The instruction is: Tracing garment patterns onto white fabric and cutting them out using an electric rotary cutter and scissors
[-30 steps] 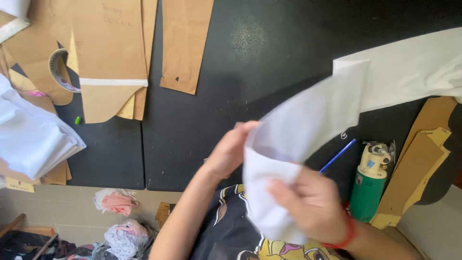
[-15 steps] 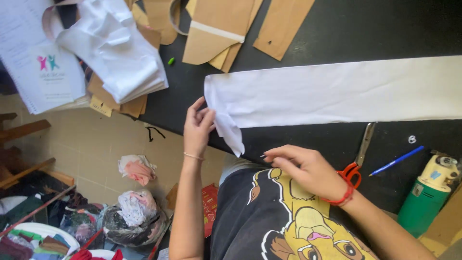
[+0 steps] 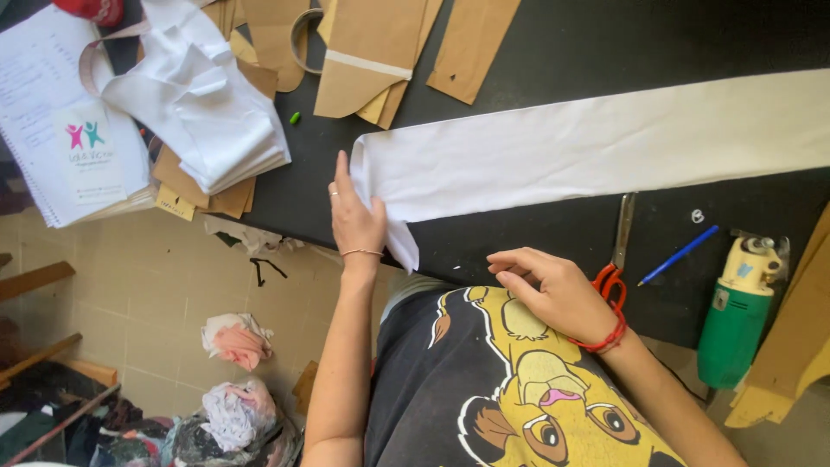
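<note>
1. Since the earlier frame, the left hand (image 3: pixel 356 218) has flattened, fingers open, pressing the end of the white fabric strip (image 3: pixel 596 147) onto the black table (image 3: pixel 605 35).
2. Head view: right hand (image 3: pixel 558 290) hovers loosely curled, apparently empty, beside the red-handled scissors (image 3: pixel 616 259).
3. Smoothing seems in hand; cutting would call for gripping the scissors.

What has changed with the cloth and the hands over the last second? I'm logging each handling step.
The white fabric strip, held up in both hands a second ago, now lies spread flat on the black table. The left hand presses its near end; the right hand has let go and rests at the table edge beside the scissors. The blue pen and green cutter have not moved.
</note>
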